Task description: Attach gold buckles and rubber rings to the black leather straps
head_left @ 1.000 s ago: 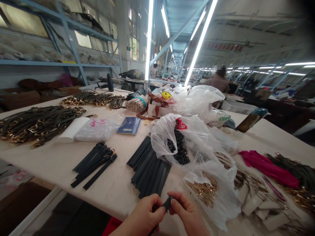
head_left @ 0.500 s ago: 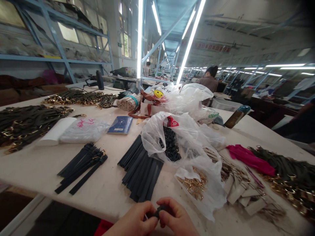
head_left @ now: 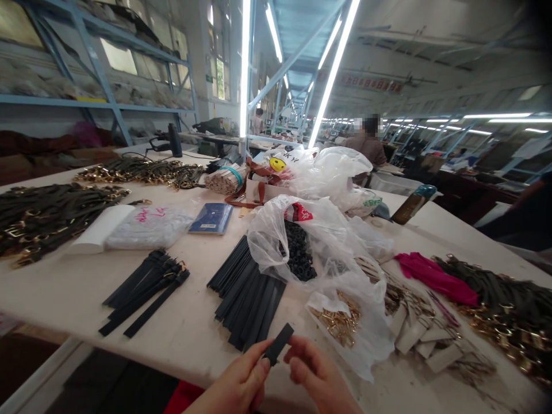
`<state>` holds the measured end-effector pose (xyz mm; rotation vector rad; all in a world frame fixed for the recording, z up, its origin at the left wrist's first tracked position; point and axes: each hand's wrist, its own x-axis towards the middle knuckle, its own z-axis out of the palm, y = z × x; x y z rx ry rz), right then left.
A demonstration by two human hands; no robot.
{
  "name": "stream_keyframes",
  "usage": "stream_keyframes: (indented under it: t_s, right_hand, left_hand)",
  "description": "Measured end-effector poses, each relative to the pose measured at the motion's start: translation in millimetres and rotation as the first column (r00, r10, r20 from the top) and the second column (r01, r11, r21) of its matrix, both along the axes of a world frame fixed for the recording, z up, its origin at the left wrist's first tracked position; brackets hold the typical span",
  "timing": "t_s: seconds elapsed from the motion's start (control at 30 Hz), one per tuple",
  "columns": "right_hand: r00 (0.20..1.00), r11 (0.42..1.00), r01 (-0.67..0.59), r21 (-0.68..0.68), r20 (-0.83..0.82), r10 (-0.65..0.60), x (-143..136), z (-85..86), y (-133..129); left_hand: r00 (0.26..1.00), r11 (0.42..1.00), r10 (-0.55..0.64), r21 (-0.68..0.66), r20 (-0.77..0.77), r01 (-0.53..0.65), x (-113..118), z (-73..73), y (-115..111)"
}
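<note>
A flat, dark strap [head_left: 281, 341] slants up to the right, its end squared, between the left fingers [head_left: 259, 369].

Long overhead tubes [head_left: 245, 69] glare white (almost burnt out), while the upper right corner darkens and blurs.

Reference item: the blue booklet [head_left: 210, 218]; its white label [head_left: 210, 225] is too small to read. Beyond and right of the booklet, a plastic bag [head_left: 332, 169] carries the partial letters "NK Y" beside a yellow smiley face [head_left: 277, 164]. Left of the booklet, a clear packet [head_left: 149, 233] bears illegible pink handwriting. Far behind the booklet, to the right, the characters on a red-lettered banner [head_left: 371, 82] are blurred.
</note>
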<state>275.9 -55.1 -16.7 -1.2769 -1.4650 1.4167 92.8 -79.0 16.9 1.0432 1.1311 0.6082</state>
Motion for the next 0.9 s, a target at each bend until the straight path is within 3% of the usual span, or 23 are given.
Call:
stream_keyframes:
  t_s: [0.07, 0.17, 0.23, 0.33, 0.47, 0.57, 0.77, 0.9]
  right_hand:
    - [0.922, 0.975, 0.074, 0.211, 0.359, -0.148, 23.9, 9.0, 19.4]
    - [0.614, 0.912, -0.08, 0.401, 0.741, -0.272, 48.1, 14.0, 50.9]
    - [0.435, 0.899, -0.182, 0.398, 0.853, -0.289, 52.0, 10.7, 65.8]
    - [0.344, 0.901, -0.231, 0.366, 0.897, -0.276, 48.1, 3.6, 75.1]
    - [0.334, 0.901, -0.258, 0.347, 0.908, -0.254, 47.6, 2.3, 73.6]
    - [0.384, 0.896, -0.273, 0.351, 0.893, -0.233, 54.1, 4.5, 69.4]
    - [0.645, 0.92, -0.121, 0.373, 0.734, -0.213, 61.4, 9.6, 55.8]
    - [0.867, 0.962, 0.021, 0.273, 0.473, -0.154, 44.5, 19.6, 36.3]
  left_hand:
    - [1.0, 1.0, -0.016, -0.019, -0.003, 0.016, 1.4, -1.5, 3.6]
    - [1.0, 0.995, -0.02, -0.098, 0.02, 0.022, 3.9, -3.7, 9.1]
    - [0.998, 0.988, 0.019, -0.155, 0.053, -0.01, 4.6, -5.4, 12.4]
    - [0.988, 0.97, 0.081, -0.238, 0.128, -0.049, 4.1, -6.5, 16.1]
    - [0.956, 0.935, 0.16, -0.348, 0.246, -0.067, 5.3, -3.5, 20.2]
    - [0.946, 0.924, 0.181, -0.375, 0.27, -0.069, 8.4, -0.2, 22.8]
    - [0.95, 0.932, 0.16, -0.357, 0.268, -0.057, 8.1, 4.3, 21.5]
    - [0.968, 0.964, 0.123, -0.26, 0.219, -0.064, 8.2, 8.4, 18.3]
